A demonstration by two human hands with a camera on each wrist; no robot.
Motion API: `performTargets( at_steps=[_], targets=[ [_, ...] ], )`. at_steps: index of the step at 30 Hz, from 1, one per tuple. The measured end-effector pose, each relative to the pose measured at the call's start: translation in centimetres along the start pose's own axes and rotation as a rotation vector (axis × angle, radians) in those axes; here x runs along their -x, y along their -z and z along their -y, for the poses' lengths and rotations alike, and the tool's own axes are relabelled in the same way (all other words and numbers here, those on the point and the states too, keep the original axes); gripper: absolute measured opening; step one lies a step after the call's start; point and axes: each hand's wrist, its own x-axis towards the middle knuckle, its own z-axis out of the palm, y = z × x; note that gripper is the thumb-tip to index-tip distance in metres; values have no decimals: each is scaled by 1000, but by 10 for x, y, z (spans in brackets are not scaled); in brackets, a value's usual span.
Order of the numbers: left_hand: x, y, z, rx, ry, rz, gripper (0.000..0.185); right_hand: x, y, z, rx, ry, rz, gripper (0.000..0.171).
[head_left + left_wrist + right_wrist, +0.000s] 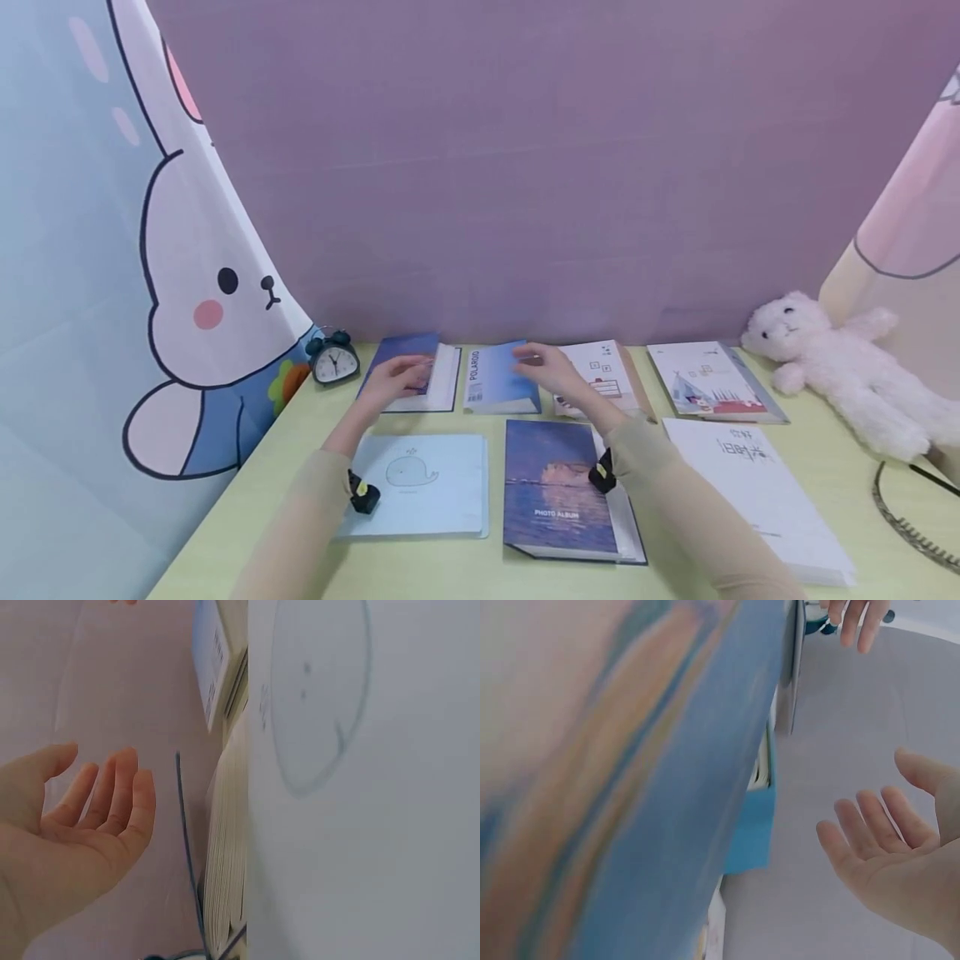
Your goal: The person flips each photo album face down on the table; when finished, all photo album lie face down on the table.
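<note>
My left hand (392,383) hovers over a purple-blue photo album (405,346) in the back row, fingers loosely bent around nothing. In the left wrist view the same hand (86,825) has its palm turned up and its fingers spread a little. My right hand (555,372) hangs between the blue Polaroid album (495,379) and a white album with drawings (600,360). Its palm also faces up in the right wrist view, where the hand (889,859) holds nothing. Below my forearms lie a pale blue whale album (420,508) and a sunset-cover photo album (551,467).
A small alarm clock (335,363) stands at the back left. Toward the right lie a tent-picture album (708,379), a white book (750,492) and a white plush toy (840,367). A dark coiled strip (911,525) is at the right edge. A purple backdrop (525,167) closes off the table's back.
</note>
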Motion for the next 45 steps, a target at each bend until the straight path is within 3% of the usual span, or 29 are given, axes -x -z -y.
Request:
performTargets(
  at_steps=[6,12,22,32,39,45],
  targets=[
    [9,31,10,-38,14,-71,49,-9,-24,19,-37,-10,19,43],
    [19,59,23,-100,33,-148,53,-22,-50,30,-65,63,87,43],
    [29,94,28,-199,38,-184,58,-38,-75,54,-46,83,126,44],
    [29,117,34,-220,52,-128,58,-52,-99,72,6,92,190,43],
    [25,115,52,-237,74,-55,57,-56,-119,68,16,51,228,40],
    [23,109,61,-261,93,20,56,-59,-127,58,89,7,277,45]
  ],
)
